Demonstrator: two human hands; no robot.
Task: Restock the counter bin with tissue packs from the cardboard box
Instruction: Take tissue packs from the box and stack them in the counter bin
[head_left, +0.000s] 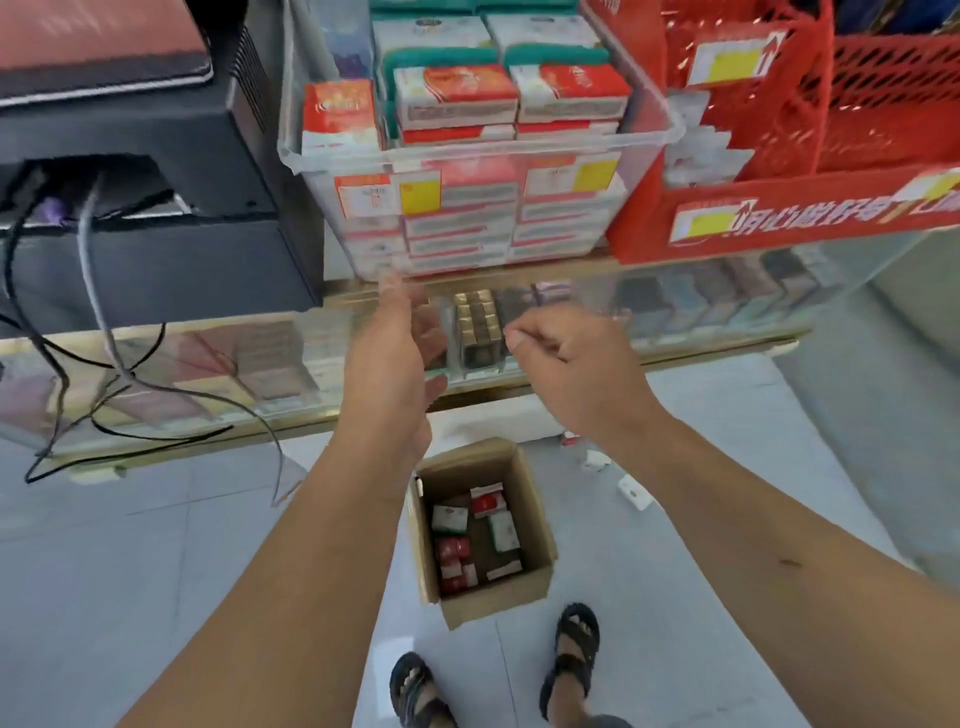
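Stacked tissue packs lying flat, long axes left-right

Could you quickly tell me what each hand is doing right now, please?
Left hand: open, fingers extended, holding nothing.
Right hand: loosely curled grip, nothing visible in it.

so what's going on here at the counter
A person is restocking the clear counter bin with tissue packs. Both hands are empty just now: the left hand is open and the right hand loosely curled, both in front of the glass counter below the bin. The bin looks nearly full. The cardboard box on the floor, near the person's sandalled feet, still holds several packs.
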